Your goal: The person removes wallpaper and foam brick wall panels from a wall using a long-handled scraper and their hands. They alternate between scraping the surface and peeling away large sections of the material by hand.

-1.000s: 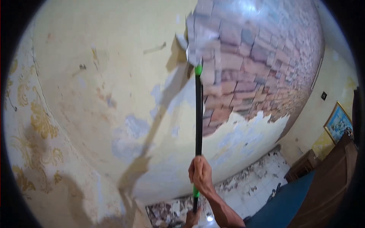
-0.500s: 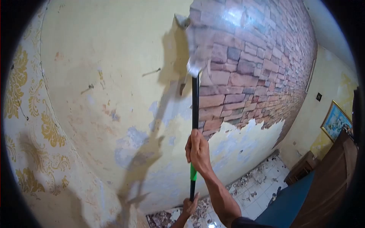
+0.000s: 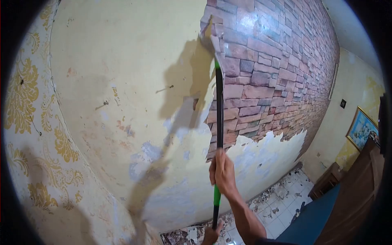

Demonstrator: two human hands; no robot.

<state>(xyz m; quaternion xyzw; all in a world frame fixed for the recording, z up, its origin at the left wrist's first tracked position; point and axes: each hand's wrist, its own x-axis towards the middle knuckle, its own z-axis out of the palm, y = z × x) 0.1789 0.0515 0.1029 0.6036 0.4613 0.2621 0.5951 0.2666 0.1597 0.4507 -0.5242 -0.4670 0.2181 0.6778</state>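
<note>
My right hand (image 3: 223, 171) is wrapped around the middle of a long black pole with green sections (image 3: 220, 114). Lower down, near the bottom edge of the view, my left hand (image 3: 212, 235) grips the same pole, partly cut off by the frame. The pole stands nearly upright against the wall. Its top end reaches under a loose, curling edge (image 3: 216, 43) of brick-patterned wallpaper (image 3: 269, 77), so whatever tips it is hidden. Left of that torn edge is bare yellowish wall (image 3: 122, 53) with grey patches.
Two nails (image 3: 105, 103) stick out of the bare wall. Gold-patterned wallpaper (image 3: 22, 98) covers the left side wall. Torn scraps (image 3: 274, 196) litter the white tiled floor (image 3: 281, 222). At right are a framed picture (image 3: 361, 126), a brown panel (image 3: 353, 196) and a blue surface (image 3: 309, 218).
The wallpaper flap that covered the pole's upper part has shifted, exposing a green section near its top. Both hands keep their hold; pole and wall appear slightly further right in view.
</note>
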